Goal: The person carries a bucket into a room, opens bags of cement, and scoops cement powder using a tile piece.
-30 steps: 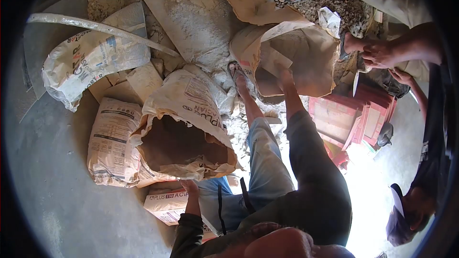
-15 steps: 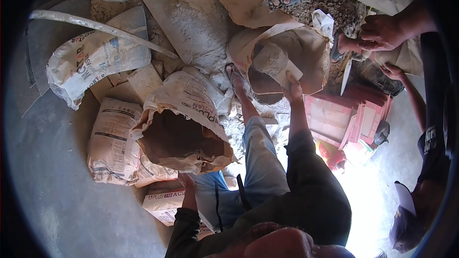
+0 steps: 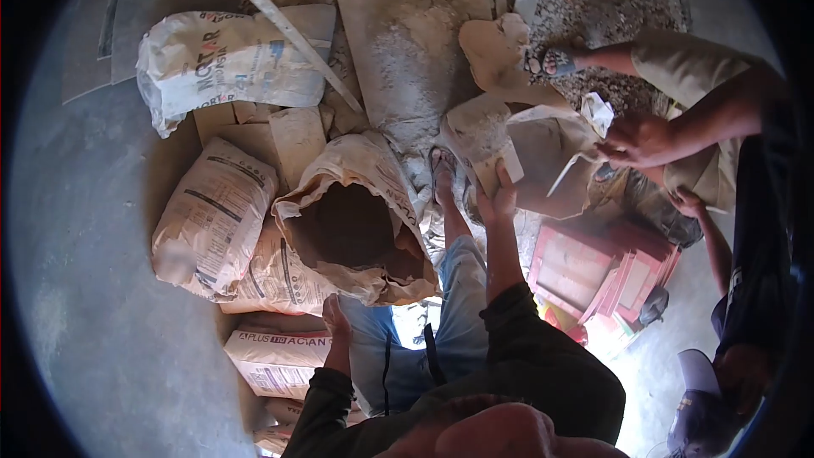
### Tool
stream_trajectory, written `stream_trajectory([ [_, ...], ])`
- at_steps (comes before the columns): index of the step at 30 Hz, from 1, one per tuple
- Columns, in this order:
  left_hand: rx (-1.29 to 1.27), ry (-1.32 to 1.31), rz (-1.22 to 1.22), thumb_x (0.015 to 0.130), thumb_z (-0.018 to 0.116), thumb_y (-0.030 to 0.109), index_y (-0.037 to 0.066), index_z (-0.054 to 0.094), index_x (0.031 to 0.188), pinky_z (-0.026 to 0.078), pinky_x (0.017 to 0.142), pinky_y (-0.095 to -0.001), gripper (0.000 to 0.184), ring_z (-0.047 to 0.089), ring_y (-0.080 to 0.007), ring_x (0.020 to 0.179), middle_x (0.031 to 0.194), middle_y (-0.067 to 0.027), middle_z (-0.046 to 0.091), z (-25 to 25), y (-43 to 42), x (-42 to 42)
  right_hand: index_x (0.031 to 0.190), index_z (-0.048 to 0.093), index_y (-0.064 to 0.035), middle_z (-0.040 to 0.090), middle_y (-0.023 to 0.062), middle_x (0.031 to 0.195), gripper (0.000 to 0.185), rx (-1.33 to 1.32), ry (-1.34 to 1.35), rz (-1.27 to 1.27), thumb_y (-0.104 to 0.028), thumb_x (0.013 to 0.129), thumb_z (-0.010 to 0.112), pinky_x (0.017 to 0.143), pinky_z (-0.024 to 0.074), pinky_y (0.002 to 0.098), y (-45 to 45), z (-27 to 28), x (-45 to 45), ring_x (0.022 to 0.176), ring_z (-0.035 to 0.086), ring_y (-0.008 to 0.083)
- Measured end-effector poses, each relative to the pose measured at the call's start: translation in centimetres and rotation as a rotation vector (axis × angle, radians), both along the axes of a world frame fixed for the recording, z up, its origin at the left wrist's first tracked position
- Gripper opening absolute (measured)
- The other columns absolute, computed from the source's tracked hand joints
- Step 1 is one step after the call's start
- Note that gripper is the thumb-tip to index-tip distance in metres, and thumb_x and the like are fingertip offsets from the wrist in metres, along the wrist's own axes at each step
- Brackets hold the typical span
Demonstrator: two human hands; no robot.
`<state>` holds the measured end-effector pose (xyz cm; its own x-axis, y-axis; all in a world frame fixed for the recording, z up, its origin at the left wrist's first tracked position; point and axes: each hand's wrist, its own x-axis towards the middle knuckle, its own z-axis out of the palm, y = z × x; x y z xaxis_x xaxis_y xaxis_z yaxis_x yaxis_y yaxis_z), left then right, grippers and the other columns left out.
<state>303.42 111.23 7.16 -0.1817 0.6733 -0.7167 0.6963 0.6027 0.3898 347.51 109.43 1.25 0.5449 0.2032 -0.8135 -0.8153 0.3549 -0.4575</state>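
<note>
My right hand point(image 3: 500, 195) grips a flat, pale scoop-like piece point(image 3: 479, 131) with grey powder on it, over the near side of a wide open paper bag point(image 3: 551, 161). Beside my knee, my left hand point(image 3: 337, 319) touches the lower edge of another open paper bag point(image 3: 386, 171), its fingers partly hidden. That bag's torn mouth faces me and its inside is dark brown. Between the two bags is my sandalled foot point(image 3: 443, 171).
A co-worker point(image 3: 738, 229) crouches at the right, holding a thin pale blade point(image 3: 566, 171). Red boxes point(image 3: 577, 267) stand below. Full sacks point(image 3: 216, 212) lie left, under a white mortar sack point(image 3: 237, 59) and a long pole point(image 3: 280, 21). A dusty board point(image 3: 415, 42) lies ahead.
The powder-covered piece in my right hand has come up out of the wide bag and moved left. The view has shifted, and the co-worker's hand has moved nearer the bag.
</note>
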Motion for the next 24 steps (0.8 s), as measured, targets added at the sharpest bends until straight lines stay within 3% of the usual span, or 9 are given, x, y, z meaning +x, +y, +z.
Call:
stream_trajectory([
  [4, 0.102, -0.062, 0.129, 0.088, 0.043, 0.036, -0.007, 0.055, 0.097, 0.04, 0.08, -0.0337, 0.046, 0.053, -0.0264, 0.085, 0.091, -0.0179, 0.058, 0.1, -1.1, -0.4, 0.117, 0.047, -0.0121, 0.052, 0.0027, 0.111, 0.039, 0.0, -0.038, 0.06, -0.019, 0.081, 0.059, 0.088, 0.0412, 0.0425, 5.5, -6.9, 1.4, 0.104, 0.049, 0.021],
  [6, 0.073, 0.0, 0.027, 0.088, 0.042, 0.037, -0.007, 0.056, 0.096, 0.041, 0.079, -0.0338, 0.046, 0.053, -0.0264, 0.084, 0.09, -0.0171, 0.058, 0.2, -1.2, -0.9, 0.119, 0.046, -0.0118, 0.051, 0.0019, 0.114, 0.041, -0.086, 0.014, 0.07, -0.02, 0.081, 0.059, 0.089, 0.0394, 0.044, 9.5, -8.4, 2.7, 0.108, 0.045, 0.0223],
  [8, 0.088, 0.028, 0.037, 0.088, 0.041, 0.037, -0.007, 0.055, 0.096, 0.04, 0.08, -0.0341, 0.047, 0.053, -0.0267, 0.085, 0.09, -0.0175, 0.058, 0.8, -1.1, 0.0, 0.122, 0.044, -0.0121, 0.047, 0.0015, 0.12, 0.046, -0.249, 0.133, 0.111, -0.021, 0.08, 0.061, 0.09, 0.0376, 0.0457, 11.6, -13.6, 4.8, 0.111, 0.043, 0.0235],
  [13, 0.131, 0.006, 0.117, 0.089, 0.039, 0.038, -0.007, 0.055, 0.097, 0.04, 0.082, -0.0348, 0.048, 0.053, -0.0272, 0.087, 0.092, -0.0184, 0.057, 0.7, -2.3, -0.5, 0.124, 0.044, -0.0114, 0.047, 0.0025, 0.122, 0.049, -0.383, -0.052, 0.141, -0.026, 0.08, 0.06, 0.09, 0.0394, 0.0356, 18.8, -17.2, 8.9, 0.11, 0.046, 0.0193],
  [16, 0.157, -0.037, 0.101, 0.089, 0.038, 0.039, -0.006, 0.055, 0.096, 0.039, 0.083, -0.0349, 0.049, 0.052, -0.0265, 0.088, 0.092, -0.018, 0.057, 1.0, -2.6, -0.6, 0.109, 0.055, -0.005, 0.058, 0.0123, 0.109, 0.038, -1.548, -0.856, 1.961, -0.02, 0.074, 0.06, 0.073, 0.0481, 0.0363, 21.2, -19.5, 12.7, 0.1, 0.058, 0.0237],
  [18, 0.131, -0.014, 0.07, 0.089, 0.037, 0.039, -0.006, 0.056, 0.096, 0.039, 0.083, -0.0355, 0.049, 0.052, -0.0262, 0.088, 0.092, -0.0171, 0.057, 1.6, -2.2, -0.1, 0.096, 0.062, -0.0045, 0.063, 0.0178, 0.092, 0.03, -1.131, -0.485, 0.558, -0.023, 0.073, 0.059, 0.069, 0.0487, 0.0399, 22.9, -20.5, 12.8, 0.089, 0.061, 0.0293],
  [20, 0.144, -0.036, 0.084, 0.089, 0.037, 0.039, -0.006, 0.056, 0.096, 0.038, 0.083, -0.0356, 0.049, 0.052, -0.0261, 0.088, 0.092, -0.0168, 0.057, 0.9, -2.8, -0.7, 0.087, 0.064, -0.0034, 0.063, 0.02, 0.08, 0.027, -1.338, -0.901, 0.733, -0.024, 0.072, 0.056, 0.068, 0.0484, 0.0428, 22.9, -20.0, 13.7, 0.078, 0.062, 0.0347],
  [24, 0.153, -0.056, 0.101, 0.089, 0.038, 0.039, -0.005, 0.056, 0.096, 0.038, 0.083, -0.0362, 0.049, 0.051, -0.0258, 0.089, 0.092, -0.016, 0.057, 0.9, -2.9, -1.0, 0.091, 0.063, -0.0016, 0.062, 0.0215, 0.083, 0.03, -1.388, -1.053, 0.958, -0.025, 0.073, 0.056, 0.07, 0.0481, 0.0434, 21.5, -15.9, 14.9, 0.08, 0.061, 0.0367],
])
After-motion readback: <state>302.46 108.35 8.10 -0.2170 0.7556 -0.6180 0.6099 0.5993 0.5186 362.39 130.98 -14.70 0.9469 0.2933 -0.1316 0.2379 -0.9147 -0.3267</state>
